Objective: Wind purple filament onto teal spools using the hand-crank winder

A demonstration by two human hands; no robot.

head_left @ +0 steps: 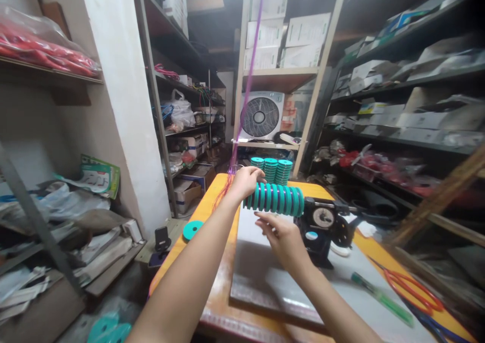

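Note:
A row of teal discs with dark purple windings between them (pixel 275 199) sits sideways on a black winding machine with a round dial (pixel 322 217). My left hand (pixel 247 180) is at the left end of the row, its fingers bent over the top; whether they pinch anything is too small to tell. Just below the row is my right hand (pixel 278 232), fingers apart and nothing seen in them. A purple strand (pixel 252 62) runs down from above to near my left hand, where loose reddish-purple wires (pixel 226 189) hang.
Stacked teal spools (pixel 270 170) stand behind the row. On the orange table (pixel 220 254) lie a teal disc (pixel 192 230), a green-handled tool (pixel 382 300) and orange-handled scissors (pixel 415 290). A boxed fan (pixel 261 115) and loaded shelves stand around.

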